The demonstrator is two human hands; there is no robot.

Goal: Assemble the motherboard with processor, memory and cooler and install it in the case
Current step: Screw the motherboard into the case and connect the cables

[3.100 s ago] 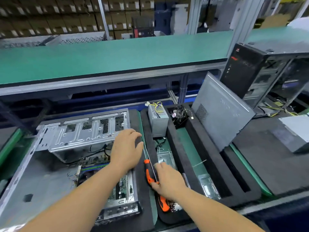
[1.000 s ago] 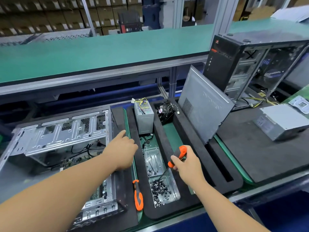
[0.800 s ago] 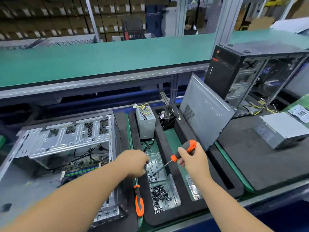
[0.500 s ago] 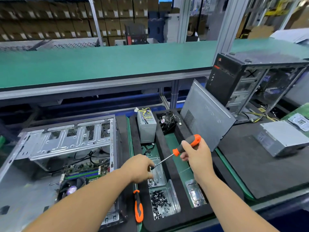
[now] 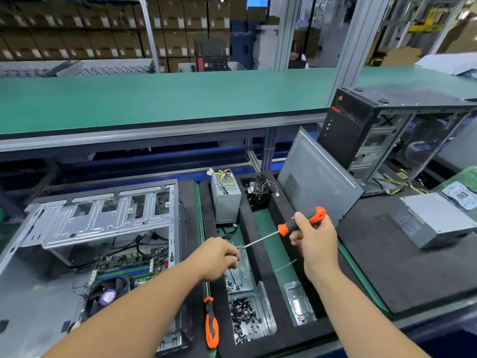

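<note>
The right hand (image 5: pixel 316 244) is gripping a screwdriver (image 5: pixel 300 222) by its orange handle, shaft slanting down-left. The left hand (image 5: pixel 219 257), fingers curled, is pinching at the shaft's tip; what it is holding is too small to tell. The case (image 5: pixel 98 220) is lying open at the bench's left end, motherboard (image 5: pixel 129 267) and cooler (image 5: pixel 108 295) inside. A second screwdriver (image 5: pixel 211 324) is lying beside the foam tray (image 5: pixel 260 257).

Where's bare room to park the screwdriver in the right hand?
Free: the black foam mat between the leaning grey side panel and the grey metal power supply box, and the green strip of the foam tray below the black fan. Crowded: the screw bins and the open silver case.
</note>
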